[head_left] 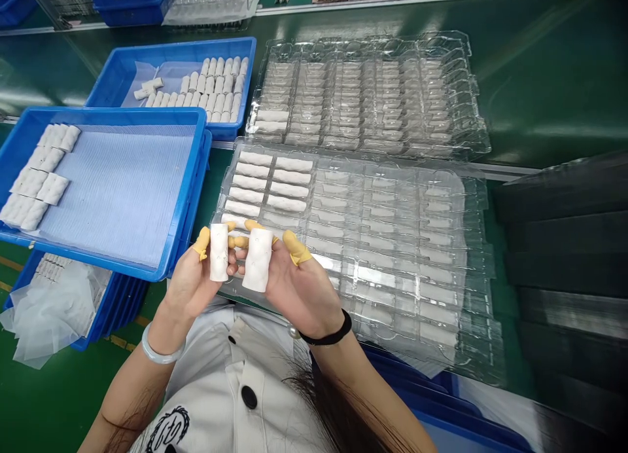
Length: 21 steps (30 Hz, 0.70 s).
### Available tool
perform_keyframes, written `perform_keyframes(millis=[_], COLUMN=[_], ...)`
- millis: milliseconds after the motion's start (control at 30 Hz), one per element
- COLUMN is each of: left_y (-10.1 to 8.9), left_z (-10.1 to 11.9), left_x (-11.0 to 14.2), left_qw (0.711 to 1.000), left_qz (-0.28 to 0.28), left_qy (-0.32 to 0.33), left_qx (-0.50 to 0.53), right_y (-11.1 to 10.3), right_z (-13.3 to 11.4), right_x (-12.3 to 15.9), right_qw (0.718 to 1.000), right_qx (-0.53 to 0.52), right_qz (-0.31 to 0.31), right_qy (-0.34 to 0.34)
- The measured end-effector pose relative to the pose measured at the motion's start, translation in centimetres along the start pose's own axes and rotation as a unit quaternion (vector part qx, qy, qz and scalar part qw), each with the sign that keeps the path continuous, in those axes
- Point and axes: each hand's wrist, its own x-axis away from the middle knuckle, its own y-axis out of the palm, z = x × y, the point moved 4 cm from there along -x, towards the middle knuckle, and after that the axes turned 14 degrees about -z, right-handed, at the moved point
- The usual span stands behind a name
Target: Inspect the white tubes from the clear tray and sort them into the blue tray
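Note:
My left hand (189,276) holds a narrow white piece (218,253) with wavy sides upright, its thumb at the left edge. Beside it, a slightly wider white piece (257,262) rests against the fingers of my right hand (304,289), whose thumb stands apart from it. Yellow finger cots cover the thumbs and some fingertips. The two pieces are close together with a small gap between them. Just beyond my hands lies a clear plastic tray (338,234), with similar white pieces in the slots of its two left columns; my hands hide part of its near left corner.
At left, a blue bin (161,270) holds white pieces along its left side. Another blue bin (181,47) behind it has rows of them. A stack of clear trays (456,86) lies at the back. Blue bins (122,309) and plastic film (53,309) sit lower left.

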Motion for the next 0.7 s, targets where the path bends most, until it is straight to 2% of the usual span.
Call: perform_keyframes(millis=[200, 467, 700], left_y=[0.1, -0.2, -0.2], left_z=[0.0, -0.1, -0.3], left_x=[0.0, -0.1, -0.1], left_qw=[0.998, 1.0, 0.998], left_qz=[-0.053, -0.014, -0.049], left_qy=[0.013, 0.006, -0.009], left_qx=[-0.006, -0.023, -0.037], right_y=[-0.2, -0.8, -1.3], right_z=[0.2, 0.0, 0.2], right_x=[-0.1, -0.3, -0.1], right_qw=[1.0, 0.998, 0.995], right_qx=[0.006, 0.043, 0.084], right_qz=[0.002, 0.018, 0.001], right_qy=[-0.005, -0.045, -0.046])
